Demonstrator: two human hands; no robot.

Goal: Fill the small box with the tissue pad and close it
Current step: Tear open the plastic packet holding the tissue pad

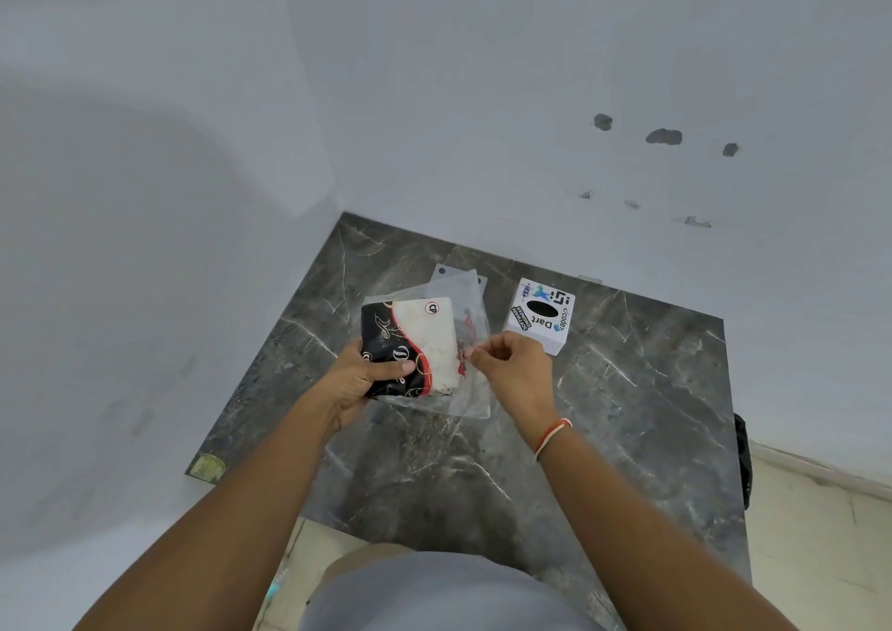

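A tissue pad (415,341) in a black, red and white printed wrapper sits inside a clear plastic bag (470,389). My left hand (359,379) grips the pad's near left end, thumb on top. My right hand (511,365) pinches the bag's edge at the red seal strip, just right of the pad. The small white box (540,314), with stickers and a dark oval slot on top, stands on the dark marble table (603,437) right behind my right hand.
Another clear plastic sheet (456,275) lies flat behind the pad. White walls close the table in at the left and back. The table's right edge borders a tiled floor (820,558), and a dark object (743,461) hangs at that edge.
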